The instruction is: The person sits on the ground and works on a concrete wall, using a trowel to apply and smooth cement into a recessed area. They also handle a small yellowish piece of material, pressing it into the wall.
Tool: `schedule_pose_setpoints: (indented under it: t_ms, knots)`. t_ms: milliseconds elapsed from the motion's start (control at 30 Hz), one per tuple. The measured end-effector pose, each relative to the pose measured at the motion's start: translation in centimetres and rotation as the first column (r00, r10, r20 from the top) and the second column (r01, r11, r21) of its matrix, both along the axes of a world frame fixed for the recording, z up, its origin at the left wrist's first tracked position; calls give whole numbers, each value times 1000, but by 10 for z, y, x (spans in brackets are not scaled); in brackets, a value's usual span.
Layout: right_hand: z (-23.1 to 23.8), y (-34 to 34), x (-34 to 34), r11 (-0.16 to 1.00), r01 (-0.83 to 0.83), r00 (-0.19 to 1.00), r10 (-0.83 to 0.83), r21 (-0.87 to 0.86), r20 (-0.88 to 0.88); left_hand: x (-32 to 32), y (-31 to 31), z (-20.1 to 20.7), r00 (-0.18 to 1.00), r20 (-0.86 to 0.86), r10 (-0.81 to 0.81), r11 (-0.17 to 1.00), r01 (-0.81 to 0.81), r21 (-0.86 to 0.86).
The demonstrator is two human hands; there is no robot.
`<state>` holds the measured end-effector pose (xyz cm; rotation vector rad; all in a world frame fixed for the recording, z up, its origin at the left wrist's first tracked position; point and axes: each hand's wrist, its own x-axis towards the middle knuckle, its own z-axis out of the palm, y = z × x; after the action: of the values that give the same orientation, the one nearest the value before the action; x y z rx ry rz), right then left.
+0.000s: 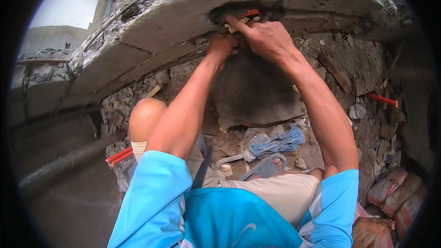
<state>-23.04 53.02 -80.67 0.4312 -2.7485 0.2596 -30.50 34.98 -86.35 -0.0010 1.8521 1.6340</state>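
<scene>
Both my hands are up at a soot-dark hollow in the face of a broken concrete slab. Inside the hollow are an orange piece and several small cream-coloured chips. My right hand reaches over from the right, its index finger stretched out against the chips; its other fingers are mostly hidden. Just below and left of the hollow, my left hand is closed with curled fingers, and what it holds, if anything, is hidden. Under the hands lies a blackened flat slab.
Rubble and soil surround the slab. Near my sandalled foot lies a frayed blue-and-white rope. Red-orange rods stick out at right and left. Sacks are piled at the lower right. A bar crosses the left side.
</scene>
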Motion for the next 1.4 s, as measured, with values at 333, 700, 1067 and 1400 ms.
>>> schedule_pose_setpoints:
  t_ms: [333,700,1067,1400]
  knots:
    - [-10,-25,16,959,51,974,14,-278,227,-3,-7,-3,1000,-8,-17,1000,17,-4]
    - [-16,-50,-1,865,190,873,67,-464,482,-16,-12,26,985,-12,-174,951,164,-261]
    - [-19,-91,-19,778,297,857,39,-553,515,-38,-38,2,984,-134,-116,937,64,-343]
    - [13,-88,-20,841,350,808,-48,-413,588,-19,-50,27,993,-73,95,983,-105,-148]
